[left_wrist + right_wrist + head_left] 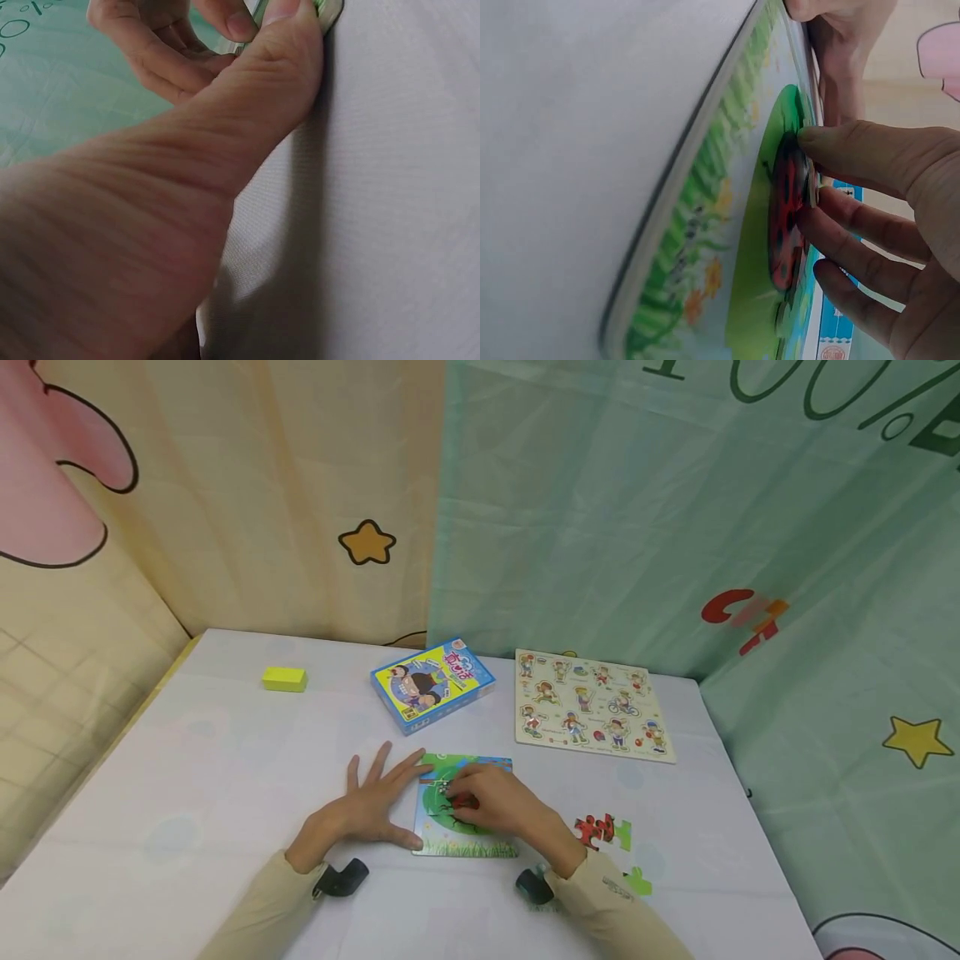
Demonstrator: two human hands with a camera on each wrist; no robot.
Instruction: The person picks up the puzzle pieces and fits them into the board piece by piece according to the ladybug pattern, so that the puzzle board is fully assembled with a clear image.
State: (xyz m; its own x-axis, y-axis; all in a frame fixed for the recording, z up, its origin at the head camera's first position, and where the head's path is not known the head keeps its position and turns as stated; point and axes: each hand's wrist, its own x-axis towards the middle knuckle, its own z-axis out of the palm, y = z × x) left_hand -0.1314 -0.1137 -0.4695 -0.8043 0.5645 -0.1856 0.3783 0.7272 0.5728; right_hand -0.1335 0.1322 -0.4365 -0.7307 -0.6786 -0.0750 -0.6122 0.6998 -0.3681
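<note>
My right hand (498,800) pinches a small puzzle piece (814,184) over the ladybug board (468,848), flat on the counter (187,793) before me. My left hand (371,806) is spread wide, its thumb at the board's near-left corner. If I press the piece down crooked, its edge could catch on its neighbours — and a loose left hand might let the board skid. The board's grass edge faces me; the printed ladybug (784,210) runs lengthwise left to right, head leftward. My fingers mostly hide the piece — I can't tell its long axis.
</note>
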